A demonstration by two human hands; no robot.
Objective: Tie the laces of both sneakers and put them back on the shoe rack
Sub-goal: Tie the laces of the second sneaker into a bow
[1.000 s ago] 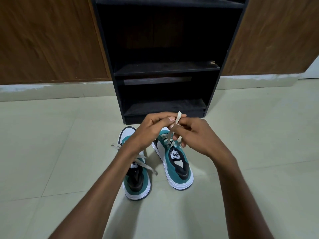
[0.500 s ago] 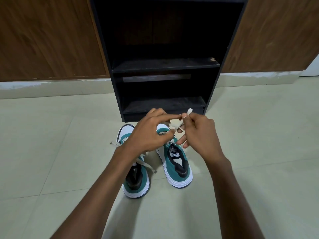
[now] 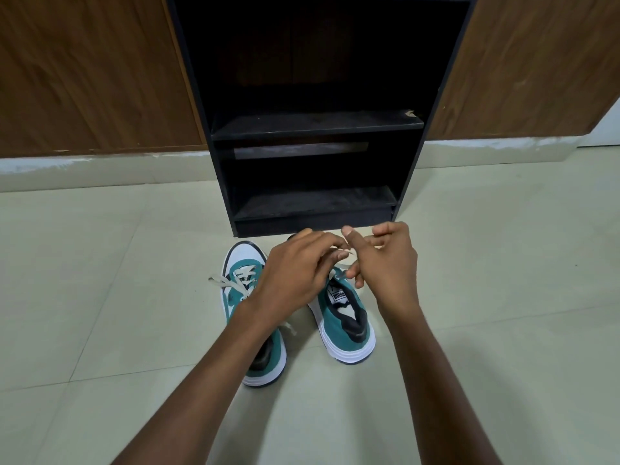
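Two teal-and-white sneakers stand side by side on the tiled floor, toes toward the black shoe rack (image 3: 312, 127). The left sneaker (image 3: 243, 280) has loose beige laces trailing to its left; my left forearm crosses its heel. Over the right sneaker (image 3: 345, 317), my left hand (image 3: 295, 273) and my right hand (image 3: 385, 260) meet, both pinching its beige lace (image 3: 345, 261) above the tongue. The hands hide that shoe's toe and most of the lace.
The rack has two dark shelves in view, with nothing on them, its base right behind the shoes. Wooden panels (image 3: 84, 72) and a pale skirting run along the wall on both sides. Pale floor tiles (image 3: 503, 297) spread all around.
Both hands have dropped lower and closer to the right sneaker. The lace end that stuck up between the fingers now lies low between the hands.
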